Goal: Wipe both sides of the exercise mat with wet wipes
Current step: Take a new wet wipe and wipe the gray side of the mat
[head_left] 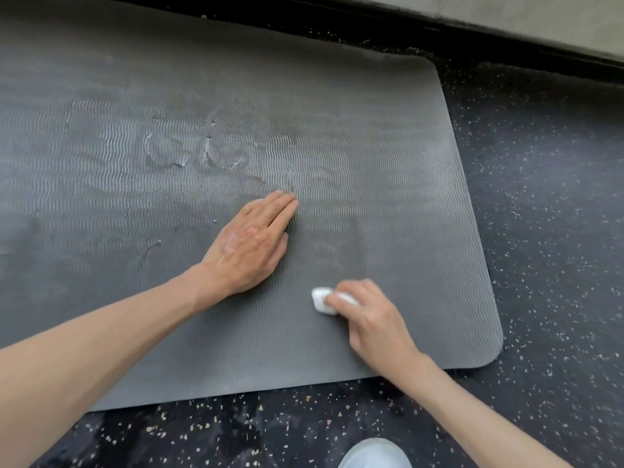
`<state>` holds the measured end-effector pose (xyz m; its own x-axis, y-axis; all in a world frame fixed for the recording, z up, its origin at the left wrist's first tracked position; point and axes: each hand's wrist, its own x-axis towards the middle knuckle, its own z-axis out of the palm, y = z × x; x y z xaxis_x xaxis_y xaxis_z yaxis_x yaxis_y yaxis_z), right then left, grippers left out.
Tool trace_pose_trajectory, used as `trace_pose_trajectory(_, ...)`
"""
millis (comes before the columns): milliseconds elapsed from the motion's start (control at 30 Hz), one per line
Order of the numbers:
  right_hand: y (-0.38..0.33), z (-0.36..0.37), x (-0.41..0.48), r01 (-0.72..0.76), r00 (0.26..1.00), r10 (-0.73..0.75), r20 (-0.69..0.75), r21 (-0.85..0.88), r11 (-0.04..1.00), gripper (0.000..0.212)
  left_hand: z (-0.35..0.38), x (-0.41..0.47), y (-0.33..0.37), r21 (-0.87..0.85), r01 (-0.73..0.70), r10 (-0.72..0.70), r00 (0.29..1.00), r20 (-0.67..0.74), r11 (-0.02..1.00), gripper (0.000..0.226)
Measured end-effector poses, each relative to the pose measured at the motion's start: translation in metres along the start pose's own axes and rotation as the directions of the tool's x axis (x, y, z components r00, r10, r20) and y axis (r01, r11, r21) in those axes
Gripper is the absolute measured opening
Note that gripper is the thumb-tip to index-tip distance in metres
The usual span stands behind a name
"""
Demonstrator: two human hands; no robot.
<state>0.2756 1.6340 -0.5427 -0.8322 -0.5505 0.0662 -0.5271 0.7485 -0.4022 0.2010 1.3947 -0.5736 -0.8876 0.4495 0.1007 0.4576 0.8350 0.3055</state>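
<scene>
I see the grey exercise mat [371,146] flat on the speckled floor [540,231], its right end in view. Left hand [250,244] lies palm-down mid-mat, fingers straight and pressed together. Right hand [368,315], nearer and to the right, curls round a wadded white wet wipe [322,300] held against the mat. Wet streaks [216,146] glisten farther left.

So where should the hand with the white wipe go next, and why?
Probably slide the wet wipe, gripped in the right hand, rightwards to the near corner of the mat. Shiny wet streaks show farther up the middle, while that corner looks dull and likely unwiped. The left hand lies flat, pinning the mat.
</scene>
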Motion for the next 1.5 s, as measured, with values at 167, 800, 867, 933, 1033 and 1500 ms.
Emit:
trace_pose_trajectory(167,0.001,0.003,0.0,-0.089,0.99,0.083,-0.118,-0.045,0.995,0.031,0.005,-0.018,0.013,-0.054,-0.028,0.03,0.999,0.035,0.998,0.055)
trace_pose_trajectory(800,0.031,-0.019,-0.039,-0.018,0.999,0.019,0.048,-0.015,1.0,0.029,0.013,-0.028,0.018,0.051,-0.057,0.051,0.992,0.118,0.997,0.059)
trace_pose_trajectory(867,0.038,-0.015,-0.022,-0.12,0.991,0.117,-0.069,-0.036,0.992,0.028,0.012,-0.027,0.017,0.057,-0.05,0.042,0.991,0.123,0.997,0.059)
trace_pose_trajectory(933,0.032,-0.012,-0.035,-0.111,0.99,0.108,-0.091,-0.028,0.993,0.029,0.01,-0.026,0.016,0.065,-0.046,0.038,0.992,0.12,0.997,0.059)
trace_pose_trajectory(1033,0.015,-0.015,-0.079,-0.026,1.0,0.026,0.001,0.009,1.0,0.03,0.01,-0.027,0.016,0.072,-0.053,0.044,0.992,0.12,0.996,0.059)
trace_pose_trajectory(1500,0.026,-0.011,-0.044,-0.068,0.995,0.068,-0.07,-0.001,0.998,0.025,0.008,-0.026,0.018,0.093,-0.054,0.043,0.993,0.109,0.994,0.058)
